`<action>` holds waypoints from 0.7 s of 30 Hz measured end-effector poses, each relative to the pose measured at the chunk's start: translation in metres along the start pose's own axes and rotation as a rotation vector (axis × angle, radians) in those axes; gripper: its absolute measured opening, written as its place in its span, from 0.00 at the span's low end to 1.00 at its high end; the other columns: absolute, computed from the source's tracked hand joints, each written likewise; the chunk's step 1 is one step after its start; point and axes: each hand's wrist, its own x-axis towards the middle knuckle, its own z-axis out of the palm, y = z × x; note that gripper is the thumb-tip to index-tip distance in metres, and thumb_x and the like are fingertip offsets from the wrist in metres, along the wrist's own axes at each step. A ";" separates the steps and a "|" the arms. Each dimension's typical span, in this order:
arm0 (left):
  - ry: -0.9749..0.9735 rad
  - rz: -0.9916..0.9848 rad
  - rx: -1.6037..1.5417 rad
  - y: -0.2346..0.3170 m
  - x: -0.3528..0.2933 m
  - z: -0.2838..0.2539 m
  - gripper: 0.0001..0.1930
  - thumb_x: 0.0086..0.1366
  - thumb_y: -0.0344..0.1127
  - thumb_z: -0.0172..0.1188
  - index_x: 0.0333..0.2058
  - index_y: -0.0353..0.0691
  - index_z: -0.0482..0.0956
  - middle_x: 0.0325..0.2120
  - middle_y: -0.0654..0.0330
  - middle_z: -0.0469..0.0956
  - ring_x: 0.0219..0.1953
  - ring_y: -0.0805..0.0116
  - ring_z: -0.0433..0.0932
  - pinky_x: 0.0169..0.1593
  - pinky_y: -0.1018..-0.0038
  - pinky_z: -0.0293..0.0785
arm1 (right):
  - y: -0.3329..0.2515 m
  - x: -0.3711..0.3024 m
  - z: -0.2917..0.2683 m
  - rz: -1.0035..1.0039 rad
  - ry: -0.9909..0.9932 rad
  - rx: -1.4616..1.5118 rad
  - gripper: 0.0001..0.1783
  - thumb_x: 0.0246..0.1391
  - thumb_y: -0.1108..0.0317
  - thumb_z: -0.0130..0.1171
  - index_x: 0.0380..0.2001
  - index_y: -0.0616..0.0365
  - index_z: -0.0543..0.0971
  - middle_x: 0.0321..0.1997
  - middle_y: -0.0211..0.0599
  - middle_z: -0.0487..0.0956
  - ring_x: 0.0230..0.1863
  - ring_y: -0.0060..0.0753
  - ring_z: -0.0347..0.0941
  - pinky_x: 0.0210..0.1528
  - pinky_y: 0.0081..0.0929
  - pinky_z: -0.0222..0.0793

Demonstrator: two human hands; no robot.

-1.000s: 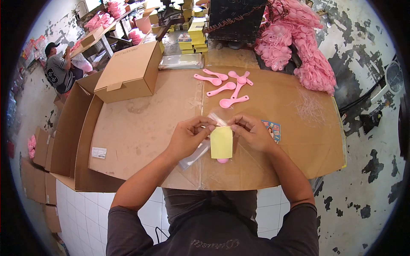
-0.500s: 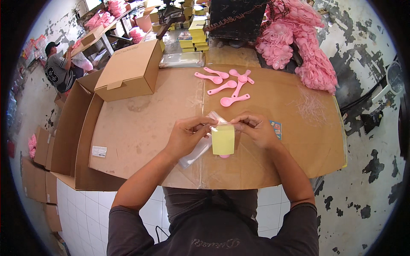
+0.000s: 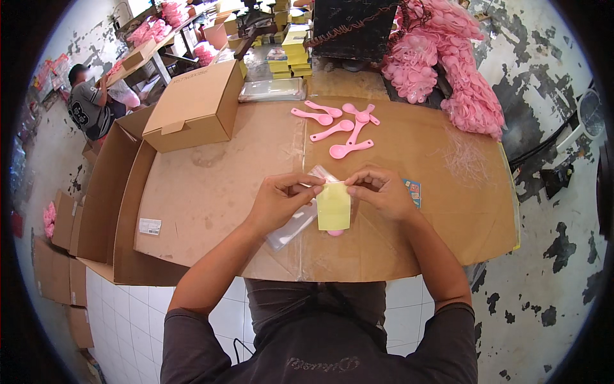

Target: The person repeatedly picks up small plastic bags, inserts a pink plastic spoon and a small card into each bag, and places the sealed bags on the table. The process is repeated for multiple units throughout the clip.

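Between my hands hangs a yellow card (image 3: 334,210), seemingly in a clear plastic bag, its upper edge stretched level. My left hand (image 3: 286,200) pinches the upper left corner with thumb and fingers. The upper right corner is pinched by my right hand (image 3: 382,192). A rounded pink end (image 3: 335,233) peeks out below the card; the card hides the rest of it. Clear plastic bags (image 3: 289,232) lie on the cardboard beneath my left hand. Partly behind my right hand lies a blue printed card (image 3: 414,193).
Several pink measuring spoons (image 3: 350,151) lie beyond my hands on the cardboard sheet (image 3: 211,211). A closed carton (image 3: 192,109) stands far left, next to a clear-wrapped pack (image 3: 273,89). Bundled pink spoons (image 3: 470,96) pile up far right. A co-worker (image 3: 89,102) sits far left.
Both hands stay nearly in place, still pinching the top corners. The clear strip seen above the yellow card is now barely visible, and the card's top edge sits nearer my fingertips.
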 end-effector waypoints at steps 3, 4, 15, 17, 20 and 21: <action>-0.003 -0.047 -0.005 -0.001 0.003 -0.001 0.12 0.70 0.31 0.68 0.49 0.34 0.86 0.39 0.62 0.87 0.35 0.81 0.83 0.38 0.81 0.79 | -0.006 0.000 0.000 0.059 -0.008 -0.019 0.11 0.64 0.73 0.66 0.48 0.65 0.83 0.45 0.30 0.82 0.46 0.20 0.79 0.52 0.22 0.75; 0.007 -0.044 -0.040 0.001 0.003 0.000 0.12 0.69 0.30 0.69 0.50 0.33 0.85 0.38 0.61 0.87 0.34 0.81 0.82 0.37 0.81 0.79 | -0.008 0.000 0.001 0.061 -0.009 -0.012 0.14 0.64 0.74 0.66 0.51 0.65 0.81 0.47 0.31 0.82 0.47 0.20 0.78 0.52 0.23 0.75; 0.072 0.028 -0.165 0.023 -0.004 0.006 0.14 0.70 0.32 0.68 0.51 0.33 0.83 0.36 0.62 0.86 0.37 0.79 0.84 0.39 0.79 0.82 | -0.020 -0.003 0.010 0.100 -0.181 0.111 0.29 0.63 0.76 0.66 0.65 0.62 0.71 0.49 0.33 0.81 0.48 0.23 0.78 0.52 0.26 0.76; -0.071 -0.071 -0.012 0.028 -0.013 0.003 0.13 0.71 0.32 0.67 0.50 0.32 0.81 0.37 0.61 0.85 0.38 0.79 0.83 0.40 0.78 0.82 | -0.025 -0.004 0.011 0.044 -0.188 0.137 0.27 0.64 0.74 0.65 0.65 0.62 0.71 0.48 0.32 0.81 0.48 0.22 0.78 0.51 0.25 0.76; -0.226 -0.266 0.081 0.031 -0.026 -0.026 0.13 0.71 0.31 0.67 0.50 0.32 0.79 0.41 0.57 0.83 0.41 0.77 0.83 0.41 0.76 0.83 | -0.024 -0.006 0.009 0.027 -0.130 0.086 0.25 0.65 0.72 0.65 0.63 0.61 0.73 0.44 0.30 0.81 0.46 0.21 0.77 0.48 0.22 0.74; -0.135 -0.284 0.072 0.042 -0.031 -0.035 0.13 0.72 0.33 0.64 0.50 0.32 0.78 0.42 0.56 0.83 0.43 0.75 0.83 0.43 0.75 0.83 | -0.021 -0.006 0.004 0.025 -0.138 0.091 0.25 0.65 0.72 0.65 0.63 0.61 0.73 0.44 0.30 0.81 0.46 0.21 0.77 0.48 0.22 0.74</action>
